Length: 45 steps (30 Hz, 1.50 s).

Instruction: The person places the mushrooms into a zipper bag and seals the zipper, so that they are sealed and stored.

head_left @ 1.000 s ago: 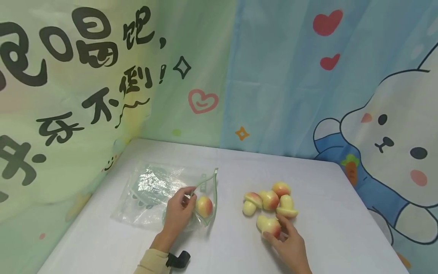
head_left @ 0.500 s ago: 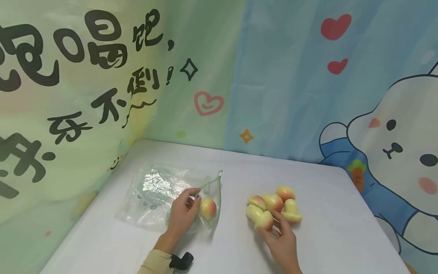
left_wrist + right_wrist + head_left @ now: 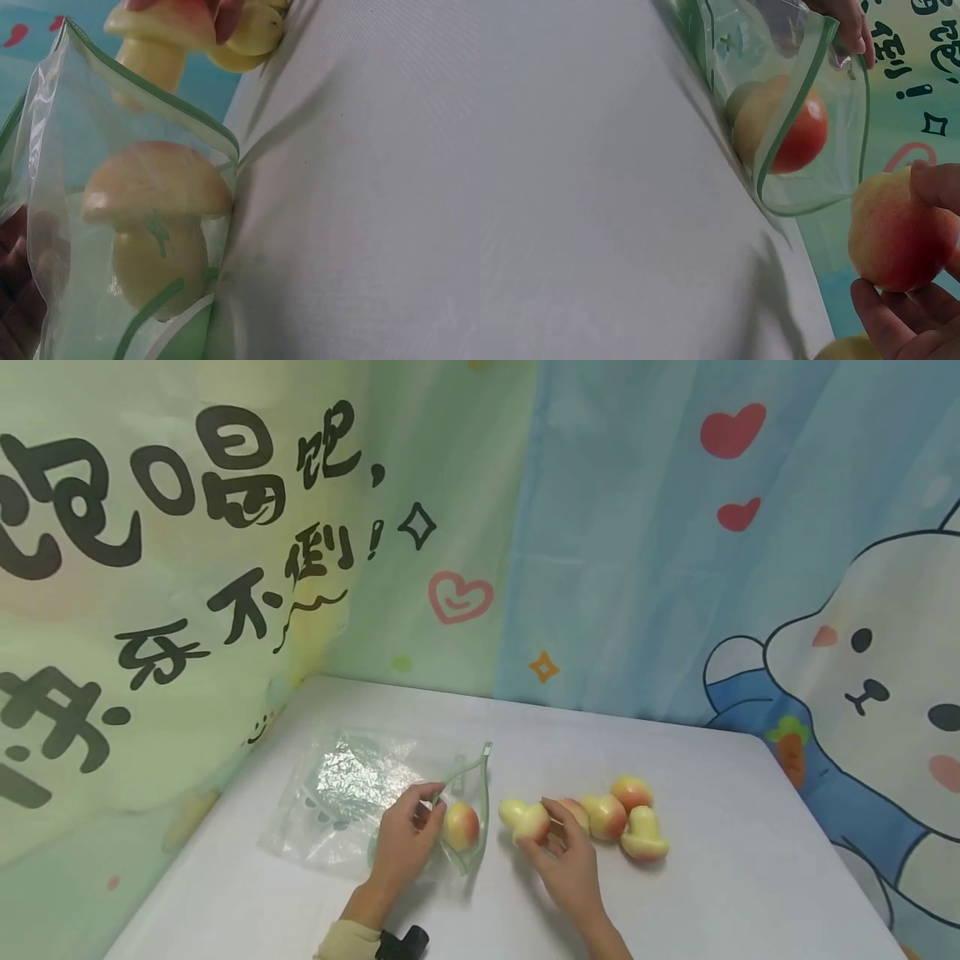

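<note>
A clear zip bag (image 3: 352,802) with a green rim lies on the white table, its mouth gaping to the right. My left hand (image 3: 408,839) pinches the upper edge of that mouth. Inside, close to the opening, is one yellow-and-red toy mushroom (image 3: 157,225). My right hand (image 3: 566,864) grips a second toy mushroom (image 3: 527,821) by its reddish cap, stem pointing left toward the bag. In the right wrist view, thumb and fingers wrap the held mushroom's cap (image 3: 900,232), just beside the bag's green rim (image 3: 795,112).
Several more toy mushrooms (image 3: 606,816) sit grouped to the right of my right hand, one partly hidden behind it. A printed cloth backdrop (image 3: 622,527) stands along the table's back and left edges. A black wrist strap (image 3: 401,943) is at my left sleeve.
My right hand has lifted a mushroom from the front of the group and carried it left toward the bag's mouth. The left hand keeps its hold on the bag; the head view has shifted slightly.
</note>
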Each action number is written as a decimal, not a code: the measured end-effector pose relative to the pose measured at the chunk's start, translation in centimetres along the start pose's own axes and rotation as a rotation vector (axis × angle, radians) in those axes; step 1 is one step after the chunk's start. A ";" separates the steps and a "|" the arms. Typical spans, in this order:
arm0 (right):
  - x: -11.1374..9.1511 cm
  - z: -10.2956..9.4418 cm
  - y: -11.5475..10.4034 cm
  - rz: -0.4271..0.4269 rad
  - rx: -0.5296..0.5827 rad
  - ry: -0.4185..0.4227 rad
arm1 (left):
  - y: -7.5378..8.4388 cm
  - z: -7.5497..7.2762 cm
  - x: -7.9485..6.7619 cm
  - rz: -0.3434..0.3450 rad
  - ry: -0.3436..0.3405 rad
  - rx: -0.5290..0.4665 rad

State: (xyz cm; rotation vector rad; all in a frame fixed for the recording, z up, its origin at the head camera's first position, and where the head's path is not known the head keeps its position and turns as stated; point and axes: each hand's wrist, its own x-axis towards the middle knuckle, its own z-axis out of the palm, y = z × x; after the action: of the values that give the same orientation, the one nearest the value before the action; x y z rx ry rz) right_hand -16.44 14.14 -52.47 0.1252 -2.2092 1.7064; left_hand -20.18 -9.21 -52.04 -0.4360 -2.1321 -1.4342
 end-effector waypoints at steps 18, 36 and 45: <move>1.7 4.2 0.3 0.086 0.102 -0.096 | -0.6 0.4 0.0 0.119 -0.019 -0.060; 1.7 6.7 -0.7 0.049 0.042 -0.194 | 3.1 -0.7 0.4 0.160 -0.002 -0.098; 1.8 7.3 -0.4 0.057 0.085 -0.283 | 3.6 -1.0 0.8 0.245 0.072 -0.062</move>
State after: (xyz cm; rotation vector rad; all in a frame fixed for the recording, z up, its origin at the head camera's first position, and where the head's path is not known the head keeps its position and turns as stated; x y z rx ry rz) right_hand -19.58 7.31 -53.15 0.3467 -2.3567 1.9165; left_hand -18.67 -8.76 -48.59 -0.6357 -1.9079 -1.3576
